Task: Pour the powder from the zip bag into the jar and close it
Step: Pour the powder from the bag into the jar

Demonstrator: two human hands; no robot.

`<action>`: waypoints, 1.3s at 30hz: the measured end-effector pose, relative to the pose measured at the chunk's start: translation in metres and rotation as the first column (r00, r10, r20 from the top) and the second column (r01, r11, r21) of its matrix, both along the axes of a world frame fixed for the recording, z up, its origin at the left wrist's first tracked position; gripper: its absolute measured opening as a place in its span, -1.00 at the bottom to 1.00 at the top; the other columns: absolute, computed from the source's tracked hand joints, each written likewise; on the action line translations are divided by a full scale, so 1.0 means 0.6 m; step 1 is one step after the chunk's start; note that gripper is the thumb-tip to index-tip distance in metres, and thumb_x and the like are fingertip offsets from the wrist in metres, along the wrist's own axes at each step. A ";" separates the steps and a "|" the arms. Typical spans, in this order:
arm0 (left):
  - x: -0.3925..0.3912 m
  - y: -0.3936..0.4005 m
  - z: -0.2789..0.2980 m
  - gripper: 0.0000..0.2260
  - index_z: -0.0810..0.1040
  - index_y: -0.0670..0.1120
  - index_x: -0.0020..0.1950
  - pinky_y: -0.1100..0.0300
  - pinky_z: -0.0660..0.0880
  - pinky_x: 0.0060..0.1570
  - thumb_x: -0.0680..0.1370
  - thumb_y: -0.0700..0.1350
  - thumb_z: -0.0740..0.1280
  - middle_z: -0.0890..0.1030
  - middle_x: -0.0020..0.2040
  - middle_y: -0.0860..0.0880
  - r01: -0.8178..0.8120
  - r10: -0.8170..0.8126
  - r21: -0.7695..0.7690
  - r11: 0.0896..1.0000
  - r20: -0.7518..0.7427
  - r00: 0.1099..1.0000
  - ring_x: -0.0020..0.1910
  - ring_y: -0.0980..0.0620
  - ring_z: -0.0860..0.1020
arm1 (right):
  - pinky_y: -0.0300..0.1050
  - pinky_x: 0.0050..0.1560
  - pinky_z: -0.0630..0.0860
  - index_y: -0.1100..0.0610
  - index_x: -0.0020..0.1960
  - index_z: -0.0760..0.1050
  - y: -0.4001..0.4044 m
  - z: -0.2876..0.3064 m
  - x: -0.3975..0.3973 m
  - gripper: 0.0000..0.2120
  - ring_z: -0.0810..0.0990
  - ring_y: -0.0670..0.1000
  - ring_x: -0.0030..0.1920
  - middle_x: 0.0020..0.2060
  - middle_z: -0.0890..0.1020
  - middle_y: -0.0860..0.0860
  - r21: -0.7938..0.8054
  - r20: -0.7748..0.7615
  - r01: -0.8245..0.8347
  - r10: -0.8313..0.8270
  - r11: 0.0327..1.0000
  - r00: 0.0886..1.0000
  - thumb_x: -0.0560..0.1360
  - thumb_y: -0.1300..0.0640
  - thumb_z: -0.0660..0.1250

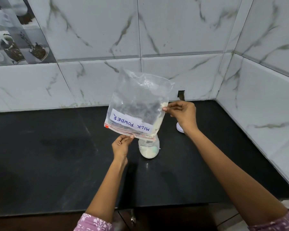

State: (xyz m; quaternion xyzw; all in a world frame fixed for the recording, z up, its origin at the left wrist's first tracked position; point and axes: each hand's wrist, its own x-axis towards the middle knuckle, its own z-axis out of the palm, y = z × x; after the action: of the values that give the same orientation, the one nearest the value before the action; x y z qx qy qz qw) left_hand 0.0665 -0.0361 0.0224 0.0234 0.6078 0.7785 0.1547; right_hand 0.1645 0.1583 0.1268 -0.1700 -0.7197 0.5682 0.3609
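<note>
A clear zip bag (137, 100) labelled "MILK POWDER" hangs upside down, its red zip edge resting over the mouth of a small glass jar (148, 150). The jar stands on the black counter (57, 155) and holds white powder in its lower part. A little powder clings inside the bag's right side. My left hand (122, 145) pinches the bag's zip edge just left of the jar. My right hand (180, 114) pinches the bag's right side, higher up. A white lid (179, 128) lies on the counter behind my right wrist, partly hidden.
Marble-patterned tile walls (173, 39) close the counter at the back and on the right, forming a corner. A small dark opening (181, 95) sits in the back wall near the counter. The counter's front edge runs above a cabinet below my arms.
</note>
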 end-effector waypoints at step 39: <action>0.018 0.000 -0.016 -0.86 0.60 -0.10 -0.12 0.44 0.49 -0.14 0.43 -0.33 0.42 0.70 -0.29 0.11 0.009 -0.006 0.070 0.997 -0.049 0.999 -0.25 0.27 0.62 | 0.03 0.27 0.44 0.30 0.38 0.27 0.018 -0.077 -0.061 -0.38 0.54 0.15 0.23 0.27 0.50 0.26 -0.464 0.518 -0.091 0.353 0.881 0.779 0.52 -0.13 0.25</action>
State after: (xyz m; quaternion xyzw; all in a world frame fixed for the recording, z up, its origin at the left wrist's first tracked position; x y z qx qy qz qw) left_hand 0.0772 -0.0364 0.0130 0.0501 0.5834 0.7981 0.1418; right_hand 0.1280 0.1689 0.0804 -0.3217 -0.6735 0.6655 0.0044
